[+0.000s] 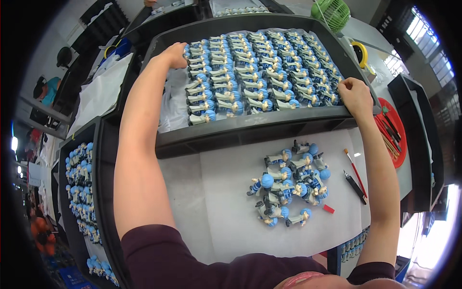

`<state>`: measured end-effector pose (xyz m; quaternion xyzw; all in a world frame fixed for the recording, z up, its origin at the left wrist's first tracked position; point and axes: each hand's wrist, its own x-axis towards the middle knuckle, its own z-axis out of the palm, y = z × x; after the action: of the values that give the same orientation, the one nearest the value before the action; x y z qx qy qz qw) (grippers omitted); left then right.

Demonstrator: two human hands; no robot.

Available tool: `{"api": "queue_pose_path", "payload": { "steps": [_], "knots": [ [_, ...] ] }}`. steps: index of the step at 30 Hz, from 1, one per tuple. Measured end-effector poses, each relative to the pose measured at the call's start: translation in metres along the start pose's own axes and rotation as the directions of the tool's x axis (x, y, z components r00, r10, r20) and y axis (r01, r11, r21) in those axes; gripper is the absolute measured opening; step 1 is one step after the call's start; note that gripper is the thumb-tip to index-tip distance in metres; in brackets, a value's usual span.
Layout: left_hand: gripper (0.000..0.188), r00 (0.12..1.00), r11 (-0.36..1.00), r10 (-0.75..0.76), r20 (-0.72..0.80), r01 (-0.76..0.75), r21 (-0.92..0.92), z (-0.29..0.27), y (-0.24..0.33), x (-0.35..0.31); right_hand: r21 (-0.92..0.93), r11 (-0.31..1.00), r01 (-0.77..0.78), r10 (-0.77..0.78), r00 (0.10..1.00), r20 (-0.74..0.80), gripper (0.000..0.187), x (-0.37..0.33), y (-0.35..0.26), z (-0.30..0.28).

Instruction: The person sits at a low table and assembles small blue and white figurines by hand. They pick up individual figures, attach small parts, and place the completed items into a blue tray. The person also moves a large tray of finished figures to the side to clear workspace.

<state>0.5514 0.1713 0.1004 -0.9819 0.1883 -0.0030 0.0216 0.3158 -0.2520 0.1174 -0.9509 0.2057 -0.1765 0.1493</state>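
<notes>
A deep black tray [231,137] stands across the far part of the table, lined with clear plastic film. Rows of small blue-haired figurines [248,74] lie on their sides in it, packed close. My left hand [174,56] reaches over the tray's left part, its fingers closed at a figurine near the far end of the leftmost row. At the right wall my right hand [355,95] is closed in a pinch beside the last row; its fingertips hide what they hold, if anything. Nearer me, a loose pile of the same figurines [288,188] lies on the white sheet [231,212].
Right of the pile lie a thin red brush [355,171], a black craft knife [354,187] and a small red piece [328,208]. A red basket [398,144] holds tools. Another black tray [98,192] of figurines stands left. A green fan [331,14] is at the back.
</notes>
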Motion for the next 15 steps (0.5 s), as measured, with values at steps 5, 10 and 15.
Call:
{"api": "queue_pose_path", "payload": {
  "steps": [5,10,15],
  "knots": [
    [0.089,0.987,0.993,-0.112,0.114,0.114,-0.01,0.002,-0.002,0.027,0.009,1.0,-0.01,0.01,1.0,0.021,0.028,0.001,0.002,0.0],
    [0.09,0.978,0.992,-0.123,0.168,0.127,-0.011,0.019,-0.014,0.033,0.027,1.0,-0.012,0.011,0.999,0.036,0.028,0.001,0.001,0.003],
    [0.086,0.953,0.963,-0.266,0.144,0.256,0.083,0.017,0.002,0.02,0.041,0.999,-0.01,0.008,0.998,0.061,0.028,0.003,0.007,0.004]
  ]
}}
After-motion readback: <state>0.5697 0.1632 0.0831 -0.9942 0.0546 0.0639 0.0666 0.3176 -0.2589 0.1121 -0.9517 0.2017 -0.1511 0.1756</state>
